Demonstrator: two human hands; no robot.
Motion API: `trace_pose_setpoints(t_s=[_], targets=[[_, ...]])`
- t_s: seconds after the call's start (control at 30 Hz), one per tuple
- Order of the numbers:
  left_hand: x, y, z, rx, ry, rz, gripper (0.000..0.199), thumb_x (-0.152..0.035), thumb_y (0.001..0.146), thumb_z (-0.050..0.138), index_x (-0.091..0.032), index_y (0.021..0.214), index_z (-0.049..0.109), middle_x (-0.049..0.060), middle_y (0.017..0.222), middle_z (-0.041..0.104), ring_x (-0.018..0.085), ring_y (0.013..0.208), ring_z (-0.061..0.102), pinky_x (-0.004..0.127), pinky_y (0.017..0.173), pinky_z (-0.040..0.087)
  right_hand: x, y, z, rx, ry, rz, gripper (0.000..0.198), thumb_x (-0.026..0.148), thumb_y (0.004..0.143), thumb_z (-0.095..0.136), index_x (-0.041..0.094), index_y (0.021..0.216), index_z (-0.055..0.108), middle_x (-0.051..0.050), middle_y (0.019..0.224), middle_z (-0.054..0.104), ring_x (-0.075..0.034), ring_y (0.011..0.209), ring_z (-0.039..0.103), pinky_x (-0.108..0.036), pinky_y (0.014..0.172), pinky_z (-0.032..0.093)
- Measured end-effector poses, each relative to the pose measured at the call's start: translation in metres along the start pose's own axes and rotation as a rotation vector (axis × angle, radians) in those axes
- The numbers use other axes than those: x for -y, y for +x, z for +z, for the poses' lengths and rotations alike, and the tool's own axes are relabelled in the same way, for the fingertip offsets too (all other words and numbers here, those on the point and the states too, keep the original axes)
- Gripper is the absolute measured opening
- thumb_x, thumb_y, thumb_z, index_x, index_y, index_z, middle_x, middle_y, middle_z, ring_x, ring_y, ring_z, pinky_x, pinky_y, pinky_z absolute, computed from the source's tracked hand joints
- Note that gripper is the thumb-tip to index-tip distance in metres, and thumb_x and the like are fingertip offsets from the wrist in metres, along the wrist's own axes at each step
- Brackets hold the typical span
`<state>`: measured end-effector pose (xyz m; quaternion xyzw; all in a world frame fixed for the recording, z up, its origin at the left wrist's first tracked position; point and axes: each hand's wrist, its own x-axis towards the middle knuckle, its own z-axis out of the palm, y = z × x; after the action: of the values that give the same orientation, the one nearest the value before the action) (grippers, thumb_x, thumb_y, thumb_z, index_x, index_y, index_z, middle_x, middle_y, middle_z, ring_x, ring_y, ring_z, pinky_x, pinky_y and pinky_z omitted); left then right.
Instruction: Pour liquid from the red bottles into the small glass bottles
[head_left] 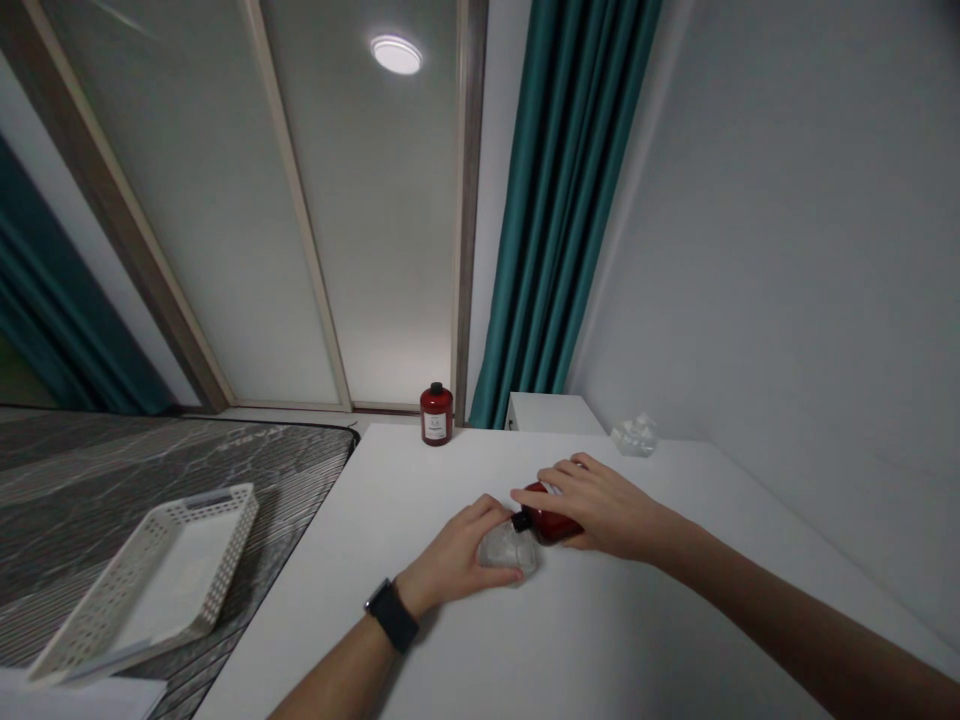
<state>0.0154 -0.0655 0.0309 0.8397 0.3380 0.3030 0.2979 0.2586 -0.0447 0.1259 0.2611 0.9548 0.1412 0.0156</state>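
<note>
My left hand (469, 555) is wrapped round a clear, see-through container (510, 549) on the white table, fingers on its far side and thumb along its near side. In my right hand (600, 505) is a dark red bottle (553, 525) with a black cap or neck, tipped over to the left. That black end (520, 521) points at the top of the clear container. Whether the two touch, and whether any liquid runs out, I cannot tell. My right fingers cover much of the bottle and its pale label.
A second red bottle (436, 425) with a black cap stands upright at the table's far edge. Crumpled clear plastic (634, 436) lies at the far right. Left of the white table (360, 560), a white perforated basket (241, 545) rests on a grey striped surface. A wall borders the right.
</note>
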Motion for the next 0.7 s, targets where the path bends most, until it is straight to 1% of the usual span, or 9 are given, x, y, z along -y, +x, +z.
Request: trace_pose_setpoints(t_s=[0.27,0.43,0.7], targets=[[-0.0004,-0.0001,-0.0004,-0.002,-0.014,0.005,0.052,-0.042,0.081,0.078,-0.023,0.125,0.058,0.006,0.116,0.059,0.026,0.108,0.058,0.038,0.096,0.048,-0.0006,0.0002,0.0015,-0.009,-0.013,-0.007,0.069,0.038,0.084,0.077,0.031,0.144,0.044,-0.008,0.117,0.067,-0.028,0.099,0.062,-0.039,0.082,0.041],[-0.0007,0.0003,-0.0009,0.004,-0.011,0.001,0.050,-0.041,0.080,0.079,-0.022,0.122,0.059,0.006,0.115,0.058,0.026,0.108,0.058,0.039,0.096,0.048,0.0006,0.0000,-0.0003,0.001,-0.025,0.001,0.068,0.036,0.083,0.078,0.031,0.143,0.046,-0.008,0.117,0.067,-0.028,0.098,0.062,-0.038,0.082,0.041],[-0.0002,0.0003,-0.0004,0.004,-0.007,-0.001,0.053,-0.037,0.079,0.080,-0.023,0.125,0.058,0.006,0.115,0.058,0.026,0.109,0.057,0.039,0.096,0.048,-0.0017,-0.0012,0.0040,-0.028,-0.024,-0.017,0.073,0.037,0.082,0.079,0.032,0.145,0.043,-0.008,0.117,0.067,-0.028,0.098,0.062,-0.038,0.082,0.040]])
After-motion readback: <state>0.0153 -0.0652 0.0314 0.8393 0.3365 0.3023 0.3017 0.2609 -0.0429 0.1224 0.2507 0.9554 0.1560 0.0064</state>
